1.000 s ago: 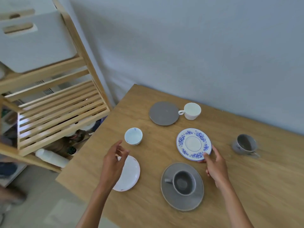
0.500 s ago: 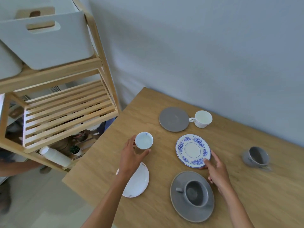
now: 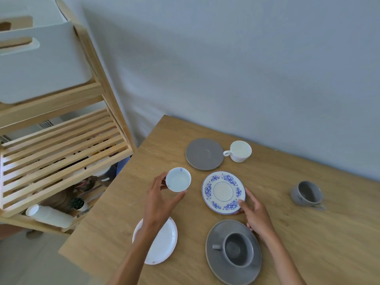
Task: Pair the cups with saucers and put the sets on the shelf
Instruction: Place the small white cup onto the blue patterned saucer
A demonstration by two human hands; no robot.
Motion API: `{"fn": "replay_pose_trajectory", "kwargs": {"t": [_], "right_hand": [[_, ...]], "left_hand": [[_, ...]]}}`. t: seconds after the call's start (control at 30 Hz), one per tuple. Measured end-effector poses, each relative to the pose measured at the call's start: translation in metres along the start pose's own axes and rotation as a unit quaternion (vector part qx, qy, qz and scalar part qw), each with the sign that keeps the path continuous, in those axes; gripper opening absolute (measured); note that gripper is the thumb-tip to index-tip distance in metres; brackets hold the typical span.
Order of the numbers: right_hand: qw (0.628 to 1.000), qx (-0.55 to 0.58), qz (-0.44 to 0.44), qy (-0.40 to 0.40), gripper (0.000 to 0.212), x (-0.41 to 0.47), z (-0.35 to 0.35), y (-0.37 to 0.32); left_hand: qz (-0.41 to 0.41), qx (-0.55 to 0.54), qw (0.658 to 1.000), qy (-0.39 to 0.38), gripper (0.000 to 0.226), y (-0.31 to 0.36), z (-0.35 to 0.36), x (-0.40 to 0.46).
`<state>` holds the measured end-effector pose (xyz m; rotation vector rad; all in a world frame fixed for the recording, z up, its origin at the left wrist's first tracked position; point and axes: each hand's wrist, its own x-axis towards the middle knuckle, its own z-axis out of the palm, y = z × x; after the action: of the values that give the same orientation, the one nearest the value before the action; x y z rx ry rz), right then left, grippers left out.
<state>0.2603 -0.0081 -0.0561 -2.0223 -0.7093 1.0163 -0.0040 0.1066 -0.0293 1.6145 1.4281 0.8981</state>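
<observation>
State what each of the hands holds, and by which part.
Left hand grips the small white cup around its side wall. Right hand pinches the blue-patterned saucer at its near rim.

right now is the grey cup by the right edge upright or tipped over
Tipped. The grey cup lies on its side on the table, its mouth facing the camera, no saucer beneath.

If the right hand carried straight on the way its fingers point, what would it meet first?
The right hand points up-left at the blue-patterned saucer; its fingertips already seem to be at the near rim, though actual contact is unclear. That saucer comes first.
</observation>
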Motion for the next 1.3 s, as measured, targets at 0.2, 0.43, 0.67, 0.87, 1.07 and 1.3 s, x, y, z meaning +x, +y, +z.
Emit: {"fn": "replay_pose_trajectory", "kwargs": {"t": [0.2, 0.43, 0.67, 0.87, 1.07, 1.3], "right_hand": [[1.000, 0.017, 0.002, 0.007, 0.054, -0.004, -0.002, 0.000], [0.999, 0.042, 0.017, 0.008, 0.051, -0.011, -0.014, 0.004], [0.996, 0.072, 0.028, 0.041, 0.049, -0.019, -0.028, 0.015], [0.996, 0.067, 0.028, 0.051, 0.049, -0.020, -0.031, 0.017], [0.996, 0.063, 0.024, 0.052, 0.051, -0.020, -0.031, 0.018], [0.996, 0.062, 0.020, 0.054, 0.051, -0.022, -0.030, 0.017]], "left_hand": [[0.054, -0.016, 0.995, -0.085, 0.073, 0.028, 0.051, -0.004], [0.068, 0.007, 0.985, -0.159, 0.079, 0.037, 0.097, -0.008], [0.088, 0.017, 0.974, -0.210, 0.076, 0.042, 0.124, -0.017], [0.110, 0.033, 0.968, -0.223, 0.076, 0.041, 0.137, -0.017], [0.131, 0.060, 0.965, -0.217, 0.080, 0.038, 0.143, -0.010], [0.160, 0.074, 0.960, -0.216, 0.085, 0.032, 0.140, -0.006]]}}
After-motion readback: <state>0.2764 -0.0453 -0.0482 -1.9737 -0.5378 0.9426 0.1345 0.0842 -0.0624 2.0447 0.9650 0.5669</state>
